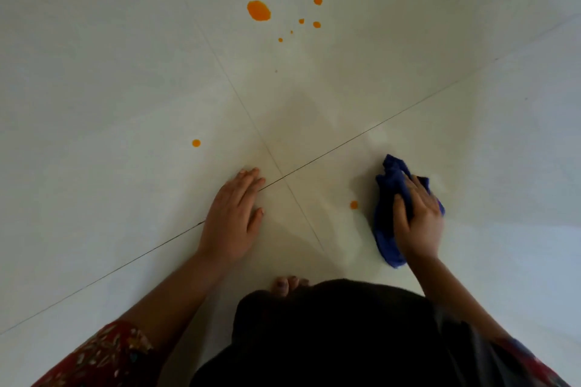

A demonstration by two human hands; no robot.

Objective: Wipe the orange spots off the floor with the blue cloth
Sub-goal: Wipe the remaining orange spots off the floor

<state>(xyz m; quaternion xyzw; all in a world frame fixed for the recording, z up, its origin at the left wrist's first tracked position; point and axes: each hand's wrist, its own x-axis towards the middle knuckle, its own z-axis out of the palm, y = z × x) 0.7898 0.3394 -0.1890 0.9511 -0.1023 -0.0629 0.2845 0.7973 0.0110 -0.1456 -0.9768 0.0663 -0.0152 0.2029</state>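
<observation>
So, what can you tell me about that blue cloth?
The blue cloth is a deep blue, soft-looking fabric, bunched and crumpled rather than spread flat. It lies on the pale tiled floor, with the right hand on top holding it down. Crumpled ends stick out beyond the hand on the far and near sides. A small orange spot sits just to its left, not touching it.

Likely a room in a home: a glossy pale tiled floor (125, 72) with thin dark grout lines (330, 152) crossing mid-frame, and bare toes (284, 286) at lower centre.
</observation>
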